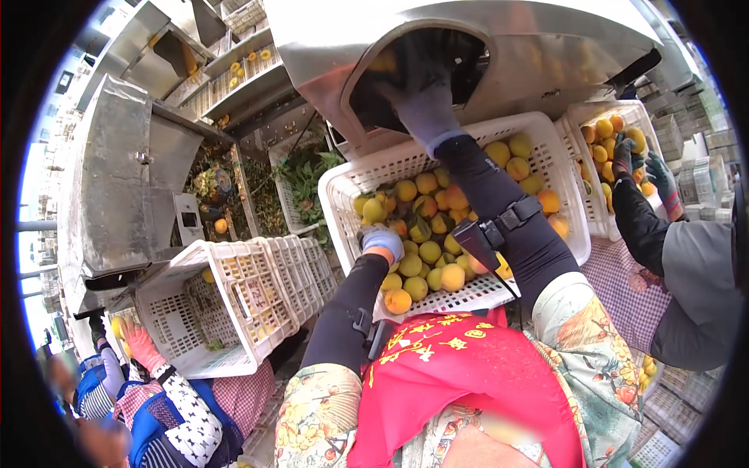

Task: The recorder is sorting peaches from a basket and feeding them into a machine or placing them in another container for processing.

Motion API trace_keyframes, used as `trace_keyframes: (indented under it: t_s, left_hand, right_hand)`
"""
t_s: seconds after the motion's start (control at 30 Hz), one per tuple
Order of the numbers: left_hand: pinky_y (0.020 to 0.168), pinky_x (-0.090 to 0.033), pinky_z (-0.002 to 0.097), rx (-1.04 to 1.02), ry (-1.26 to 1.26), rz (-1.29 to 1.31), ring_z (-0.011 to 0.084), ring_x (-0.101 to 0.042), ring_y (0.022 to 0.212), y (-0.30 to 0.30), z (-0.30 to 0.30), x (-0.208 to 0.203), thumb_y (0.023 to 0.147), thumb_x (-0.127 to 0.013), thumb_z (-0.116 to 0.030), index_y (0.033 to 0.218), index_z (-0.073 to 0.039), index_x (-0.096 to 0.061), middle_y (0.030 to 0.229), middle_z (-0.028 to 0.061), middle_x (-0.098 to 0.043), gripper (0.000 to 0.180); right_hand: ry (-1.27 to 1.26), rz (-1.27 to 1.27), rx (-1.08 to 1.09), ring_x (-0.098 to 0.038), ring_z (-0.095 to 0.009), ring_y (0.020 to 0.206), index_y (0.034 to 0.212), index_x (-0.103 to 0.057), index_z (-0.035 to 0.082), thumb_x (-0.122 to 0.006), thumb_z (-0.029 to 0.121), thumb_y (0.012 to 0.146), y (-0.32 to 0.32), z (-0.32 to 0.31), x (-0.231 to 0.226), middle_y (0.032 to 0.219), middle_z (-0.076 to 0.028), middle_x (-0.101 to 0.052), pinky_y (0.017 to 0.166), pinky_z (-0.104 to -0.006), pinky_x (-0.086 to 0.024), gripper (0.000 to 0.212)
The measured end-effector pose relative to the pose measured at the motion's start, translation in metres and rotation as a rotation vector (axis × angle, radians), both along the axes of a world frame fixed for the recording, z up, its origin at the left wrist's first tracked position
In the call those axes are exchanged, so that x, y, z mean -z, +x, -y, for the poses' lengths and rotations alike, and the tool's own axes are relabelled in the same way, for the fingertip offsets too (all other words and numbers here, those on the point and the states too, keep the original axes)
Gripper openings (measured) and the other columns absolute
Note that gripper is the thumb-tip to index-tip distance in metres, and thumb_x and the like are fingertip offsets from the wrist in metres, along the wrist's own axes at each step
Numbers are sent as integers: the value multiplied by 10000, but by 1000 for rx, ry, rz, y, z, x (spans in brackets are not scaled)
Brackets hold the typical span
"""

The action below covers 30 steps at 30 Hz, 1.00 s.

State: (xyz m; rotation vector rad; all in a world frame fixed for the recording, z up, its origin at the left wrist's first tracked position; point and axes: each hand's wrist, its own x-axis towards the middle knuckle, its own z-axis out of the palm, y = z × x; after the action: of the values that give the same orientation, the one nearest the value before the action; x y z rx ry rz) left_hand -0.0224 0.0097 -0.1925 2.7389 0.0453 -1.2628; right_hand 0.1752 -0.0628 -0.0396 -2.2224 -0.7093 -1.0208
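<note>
A white plastic crate [460, 139] full of yellow peaches [430, 251], some blushed red, stands in front of me. My left hand [382, 241], in a grey-blue glove, is at the crate's left side against the peaches. Its fingers curl with the tips out of sight; whatever they hold is hidden. Across the crate stretches my right arm, and my gloved right hand [425, 105] reaches into the dark round opening [370, 90] of a metal machine [562, 54]. Shadow and blur obscure those fingers.
Tipped white crates [257, 292] stand at left, near a co-worker's pink-gloved hand [142, 343] with a yellow fruit. At right, another person's gloved hands [662, 175] work over a second peach crate [579, 125]. Green leaves [308, 178] fill a crate beyond mine.
</note>
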Motion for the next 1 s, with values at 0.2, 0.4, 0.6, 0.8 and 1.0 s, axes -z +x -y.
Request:
trace_keyframes:
  t_s: [0.2, 0.4, 0.6, 0.8, 1.0]
  left_hand:
    - [886, -495, 421, 216, -60, 66, 348, -617, 1086, -46, -1, 59, 773, -638, -269, 1082, -69, -706, 1193, 203, -629, 374]
    - [872, -503, 414, 190, -107, -55, 319, -635, 1073, -11, 6, 14, 749, -690, -282, 1112, -91, -703, 1162, 163, -659, 411]
    - [727, -541, 314, -479, -615, -161, 206, -692, 856, 4, -20, -45, 770, -704, -246, 979, -43, -705, 901, 143, -711, 291]
    - [963, -457, 277, -450, -1568, 334, 148, -570, 1118, -13, -32, -60, 878, -644, -197, 1354, -40, -475, 1266, 91, -583, 529]
    - [864, -529, 298, -1156, -1824, -163, 177, -634, 994, -20, -22, -96, 938, -585, -419, 1286, -5, -508, 1148, 107, -626, 546]
  right_hand:
    - [-390, -503, -515, -529, -321, 1131, 1304, -540, 125, -711, 370, 773, -121, 61, 16, 1232, -127, -576, 980, -452, -396, 609]
    - [-1430, -1252, -743, -655, -312, 953, 1186, -621, 45, -692, 507, 695, -200, 127, 138, 1046, -160, -681, 834, -426, -495, 678]
    - [-803, -1436, -654, -678, -265, 832, 1189, -627, 39, -755, 402, 667, -159, 127, 100, 983, -130, -703, 757, -378, -524, 648]
    - [627, -1576, -723, -566, -119, 1009, 1304, -571, 73, -775, 137, 717, -137, 119, 16, 1116, -24, -635, 913, -265, -448, 625]
    - [524, -1324, -738, -482, -194, 1229, 1414, -412, 21, -824, 236, 694, -152, 101, -19, 1350, -127, -513, 1038, -324, -379, 857]
